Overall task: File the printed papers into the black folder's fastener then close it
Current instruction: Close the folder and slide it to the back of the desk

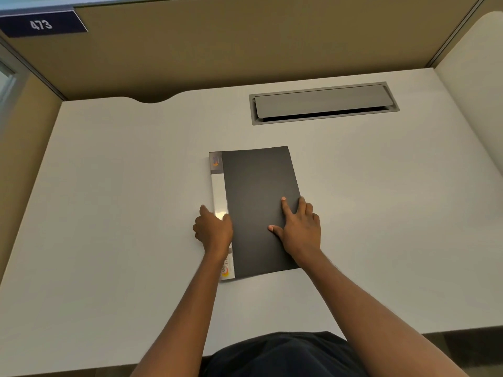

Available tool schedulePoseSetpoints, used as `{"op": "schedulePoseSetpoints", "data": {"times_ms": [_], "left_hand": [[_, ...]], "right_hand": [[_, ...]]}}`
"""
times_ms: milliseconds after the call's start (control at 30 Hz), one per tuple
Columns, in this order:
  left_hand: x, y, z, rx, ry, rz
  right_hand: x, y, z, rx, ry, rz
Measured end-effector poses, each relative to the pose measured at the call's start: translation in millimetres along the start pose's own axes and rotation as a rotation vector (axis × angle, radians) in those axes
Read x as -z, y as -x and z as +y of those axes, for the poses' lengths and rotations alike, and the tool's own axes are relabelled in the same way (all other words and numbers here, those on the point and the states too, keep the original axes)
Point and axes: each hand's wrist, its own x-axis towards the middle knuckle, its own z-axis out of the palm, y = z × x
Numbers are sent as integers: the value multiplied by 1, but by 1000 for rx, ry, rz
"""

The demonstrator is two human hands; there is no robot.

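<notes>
I read "473" in white on a dark blue sign [43,23] fixed to the partition, far up and left of the black folder [258,208]. On the folder's spine strip [220,194], near its lower end, I see an orange logo with letters partly hidden and too blurred to read.

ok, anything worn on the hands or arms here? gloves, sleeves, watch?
Nothing worn: the left hand and right hand are bare, with no gloves, rings or watch visible. Both forearms are uncovered, no sleeves in view. Only a dark garment shows at the frame's bottom.
</notes>
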Motion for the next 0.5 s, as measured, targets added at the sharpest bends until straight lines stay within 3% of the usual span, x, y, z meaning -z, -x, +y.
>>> {"op": "schedulePoseSetpoints", "data": {"times_ms": [67, 333, 500], "left_hand": [[4, -4, 0, 39, 122, -17], [21, -5, -14, -88, 407, -216], [23, -10, -22, -30, 571, -284]], "right_hand": [[0, 0, 2, 3, -6, -4], [2, -2, 8, 4, -86, -10], [6, -12, 24, -96, -612, 64]]}}
